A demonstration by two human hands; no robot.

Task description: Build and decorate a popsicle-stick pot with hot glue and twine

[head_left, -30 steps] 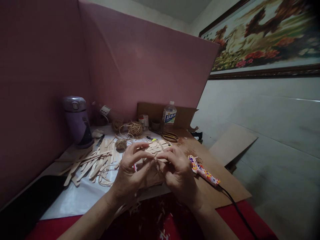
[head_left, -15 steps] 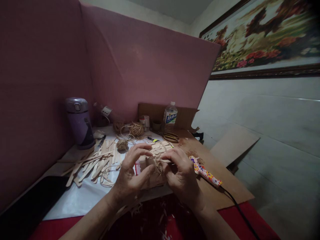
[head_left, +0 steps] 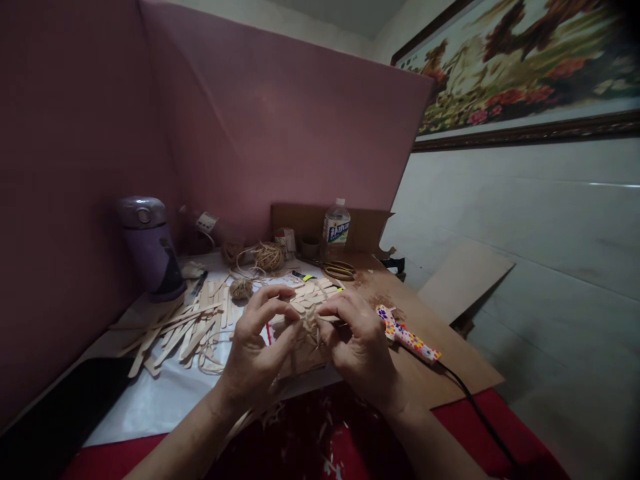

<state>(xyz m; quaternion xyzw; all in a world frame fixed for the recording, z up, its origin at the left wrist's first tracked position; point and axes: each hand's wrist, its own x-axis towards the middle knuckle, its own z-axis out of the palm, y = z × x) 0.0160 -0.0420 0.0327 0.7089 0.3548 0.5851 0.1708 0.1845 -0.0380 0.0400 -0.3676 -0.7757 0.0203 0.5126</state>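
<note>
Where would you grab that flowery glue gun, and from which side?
Probably around the middle of its slim handle, coming from the near right: the glue gun lies on the cardboard with its handle pointing that way, the black cord trailing from the end.

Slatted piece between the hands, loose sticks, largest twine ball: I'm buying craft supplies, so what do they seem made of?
Slatted piece: apparently unvarnished wood on top, pale and matte.
Loose sticks: likely bare wood, similarly pale.
Twine ball: probably jute-like fibre, tan with coarse strands.

Purple flask near pink partition, clear bottle, framed painting on pale wall.
</note>
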